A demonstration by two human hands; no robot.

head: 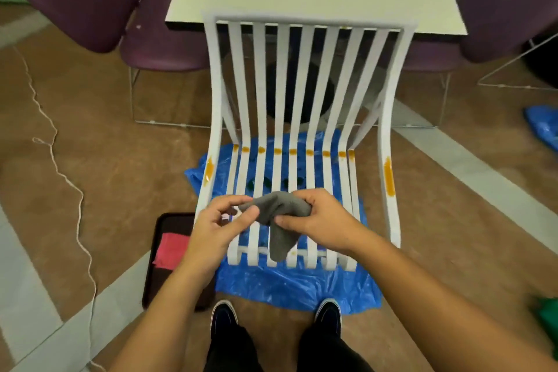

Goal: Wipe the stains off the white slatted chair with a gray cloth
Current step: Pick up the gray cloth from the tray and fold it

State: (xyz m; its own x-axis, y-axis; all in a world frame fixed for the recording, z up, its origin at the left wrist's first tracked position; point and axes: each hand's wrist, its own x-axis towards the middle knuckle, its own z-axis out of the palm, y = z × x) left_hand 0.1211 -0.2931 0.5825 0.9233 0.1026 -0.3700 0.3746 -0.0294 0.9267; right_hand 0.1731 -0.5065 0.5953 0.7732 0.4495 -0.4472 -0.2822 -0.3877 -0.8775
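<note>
Right hand (317, 220) grips the cloth (279, 211); left hand (222, 222) seemingly pinches its end. Fold it flat before rubbing the stains (389, 175).

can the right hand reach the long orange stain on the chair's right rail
Probably yes: the orange stain on the right rail lies bare, with nothing between it and the right hand. The left hand also pinches the gray cloth, so it may need to let go.
</note>
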